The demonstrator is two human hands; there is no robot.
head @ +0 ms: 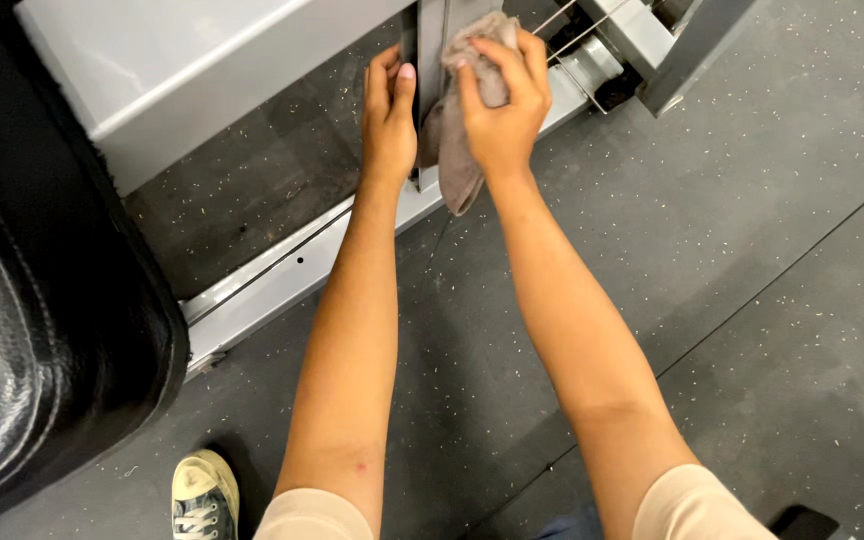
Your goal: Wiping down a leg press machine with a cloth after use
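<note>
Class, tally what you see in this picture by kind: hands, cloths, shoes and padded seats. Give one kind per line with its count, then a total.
Hands: 2, the left hand and the right hand
Cloths: 1, the grey cloth
Shoes: 1, the pale sneaker
Padded seats: 1, the black padded seat
Total: 5

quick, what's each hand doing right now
Left hand: open, fingers flat against the grey upright post, holding nothing.
Right hand: closed on a grey cloth, pressing it to the post.
</note>
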